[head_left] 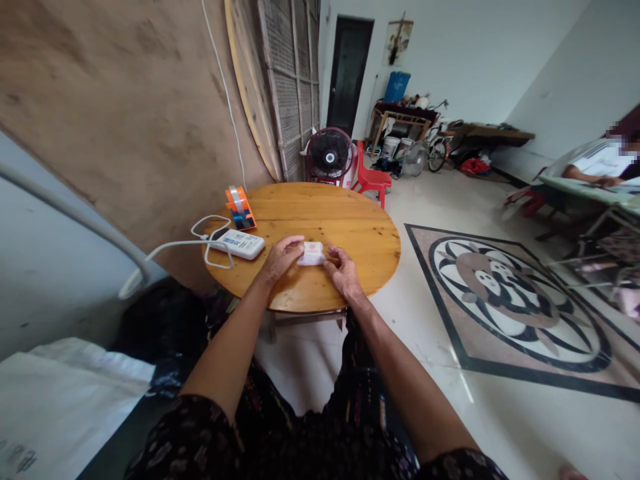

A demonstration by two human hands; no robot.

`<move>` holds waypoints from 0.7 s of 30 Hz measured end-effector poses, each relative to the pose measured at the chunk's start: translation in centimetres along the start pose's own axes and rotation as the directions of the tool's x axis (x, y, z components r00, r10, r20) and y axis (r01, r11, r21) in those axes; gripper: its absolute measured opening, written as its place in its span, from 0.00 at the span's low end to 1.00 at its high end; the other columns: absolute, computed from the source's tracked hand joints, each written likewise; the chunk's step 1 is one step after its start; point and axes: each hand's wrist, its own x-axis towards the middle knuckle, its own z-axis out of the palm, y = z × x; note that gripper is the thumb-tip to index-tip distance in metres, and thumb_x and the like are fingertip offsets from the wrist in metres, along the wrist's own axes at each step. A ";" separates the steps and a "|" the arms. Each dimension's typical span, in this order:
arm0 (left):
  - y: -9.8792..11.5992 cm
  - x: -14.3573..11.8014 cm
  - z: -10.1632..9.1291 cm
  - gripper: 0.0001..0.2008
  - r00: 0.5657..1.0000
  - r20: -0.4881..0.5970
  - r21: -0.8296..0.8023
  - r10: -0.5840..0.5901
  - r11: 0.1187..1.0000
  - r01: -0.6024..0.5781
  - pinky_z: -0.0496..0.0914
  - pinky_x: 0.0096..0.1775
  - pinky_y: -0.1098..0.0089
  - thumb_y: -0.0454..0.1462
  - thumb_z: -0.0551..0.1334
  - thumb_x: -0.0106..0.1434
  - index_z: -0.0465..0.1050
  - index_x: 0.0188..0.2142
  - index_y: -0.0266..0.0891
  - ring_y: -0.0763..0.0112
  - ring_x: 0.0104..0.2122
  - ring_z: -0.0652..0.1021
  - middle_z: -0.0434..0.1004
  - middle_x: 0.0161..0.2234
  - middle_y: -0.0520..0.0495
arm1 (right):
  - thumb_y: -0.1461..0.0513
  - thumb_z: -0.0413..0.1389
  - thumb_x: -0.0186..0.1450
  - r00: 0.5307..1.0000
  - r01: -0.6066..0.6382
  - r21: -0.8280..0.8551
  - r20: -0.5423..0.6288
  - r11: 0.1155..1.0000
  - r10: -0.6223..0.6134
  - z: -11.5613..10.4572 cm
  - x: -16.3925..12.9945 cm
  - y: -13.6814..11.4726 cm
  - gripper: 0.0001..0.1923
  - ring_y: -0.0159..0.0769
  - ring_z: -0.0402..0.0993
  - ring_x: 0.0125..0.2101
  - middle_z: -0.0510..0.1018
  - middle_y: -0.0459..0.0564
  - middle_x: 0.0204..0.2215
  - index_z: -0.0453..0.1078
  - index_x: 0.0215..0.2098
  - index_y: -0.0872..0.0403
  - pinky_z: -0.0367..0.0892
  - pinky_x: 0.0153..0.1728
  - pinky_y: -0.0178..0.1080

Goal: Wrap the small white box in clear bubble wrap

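A small white packet (313,253) with a reddish print on top is between my two hands at the near side of the round wooden table (320,207). My left hand (284,257) has its thumb and fingers at the packet's left edge. At the opposite edge, the fingers of my right hand (343,269) are curled against the packet. Left of my left hand lies a white power bank (239,244) with a white cable (175,245) looped over it. Behind that stands an orange and blue tape dispenser (241,208) with a roll of clear tape.
Beyond the table are a dark fan (330,155) and a red plastic chair (373,175). A brown wall-like panel (125,87) rises at the left. A white sack (60,407) lies at the lower left. Off to the right, another person (600,160) sits at a table.
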 end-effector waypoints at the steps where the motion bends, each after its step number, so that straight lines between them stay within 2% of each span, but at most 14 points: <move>1: 0.0 0.0 0.0 0.24 1.000 0.013 0.005 -0.007 1.000 0.007 0.71 0.49 0.61 0.46 0.62 0.57 0.74 0.49 0.33 0.59 0.45 0.78 0.78 0.47 0.39 | 0.61 0.61 0.56 1.000 0.006 -0.015 0.016 1.000 -0.005 0.0 0.0 -0.1 0.22 0.44 0.74 0.50 0.78 0.54 0.48 0.70 0.50 0.54 0.66 0.56 0.50; 6: 0.0 -0.1 0.1 0.24 0.999 0.044 0.017 -0.024 1.000 0.023 0.73 0.45 0.62 0.45 0.63 0.56 0.74 0.49 0.34 0.61 0.41 0.78 0.79 0.44 0.41 | 0.63 0.61 0.56 0.996 0.020 -0.042 0.082 0.999 -0.017 -0.1 0.0 -0.3 0.25 0.43 0.77 0.46 0.80 0.53 0.45 0.69 0.53 0.53 0.67 0.55 0.51; 11: -0.1 0.0 0.2 0.22 0.998 0.053 0.013 -0.029 1.000 0.028 0.72 0.44 0.64 0.44 0.62 0.56 0.74 0.48 0.35 0.62 0.40 0.78 0.79 0.42 0.43 | 0.62 0.62 0.56 0.991 0.021 0.001 0.131 1.000 -0.021 -0.1 0.1 -0.2 0.25 0.44 0.76 0.48 0.80 0.53 0.46 0.69 0.53 0.53 0.67 0.55 0.50; 18: 0.0 0.0 0.2 0.22 0.998 0.060 -0.038 -0.036 0.999 0.038 0.72 0.44 0.64 0.43 0.63 0.54 0.74 0.47 0.35 0.63 0.39 0.78 0.79 0.40 0.43 | 0.57 0.63 0.56 0.999 0.013 0.015 0.049 1.000 -0.013 0.0 0.1 0.0 0.29 0.46 0.72 0.53 0.76 0.57 0.52 0.67 0.55 0.54 0.64 0.57 0.51; 21: 0.1 -0.1 0.1 0.23 0.996 0.082 -0.076 -0.034 0.996 0.040 0.72 0.43 0.64 0.43 0.64 0.54 0.74 0.47 0.34 0.63 0.39 0.78 0.79 0.41 0.43 | 0.57 0.64 0.55 0.996 0.038 -0.011 0.078 0.999 -0.037 -0.1 0.1 -0.3 0.32 0.47 0.70 0.55 0.75 0.57 0.54 0.66 0.57 0.55 0.61 0.59 0.52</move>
